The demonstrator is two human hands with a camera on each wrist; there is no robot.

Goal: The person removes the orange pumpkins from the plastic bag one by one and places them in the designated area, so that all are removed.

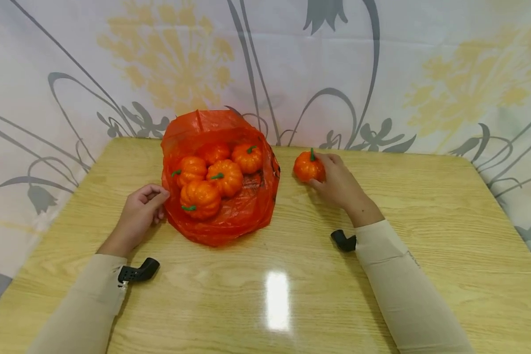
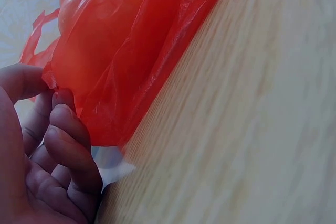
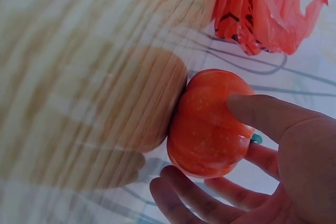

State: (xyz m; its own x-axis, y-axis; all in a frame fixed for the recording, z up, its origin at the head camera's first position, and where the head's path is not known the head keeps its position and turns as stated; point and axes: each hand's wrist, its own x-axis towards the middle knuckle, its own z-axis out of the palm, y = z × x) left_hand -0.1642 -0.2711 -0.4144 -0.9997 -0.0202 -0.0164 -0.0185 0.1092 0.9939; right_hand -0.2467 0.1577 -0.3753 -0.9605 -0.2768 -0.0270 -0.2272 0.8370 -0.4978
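Note:
A red plastic bag [image 1: 243,216] lies spread with its mouth facing up, several small orange toy pumpkins [image 1: 200,199] with green stems inside. At its left rim my left hand [image 1: 142,209] pinches the plastic between thumb and index finger; the left wrist view shows the bag edge [image 2: 50,77] caught there, other fingers curled below. To the right of the bag, a single pumpkin [image 1: 307,168] is held by my right hand [image 1: 338,182]. In the right wrist view the thumb lies across this pumpkin [image 3: 207,129], the fingers reach round its far side, and its base is right at the tabletop.
The wooden table [image 1: 230,300] ends at the back against a floral-patterned cloth [image 1: 287,64]. A black wrist device [image 1: 141,270] sticks out from the left sleeve, and another black device [image 1: 343,241] from the right sleeve.

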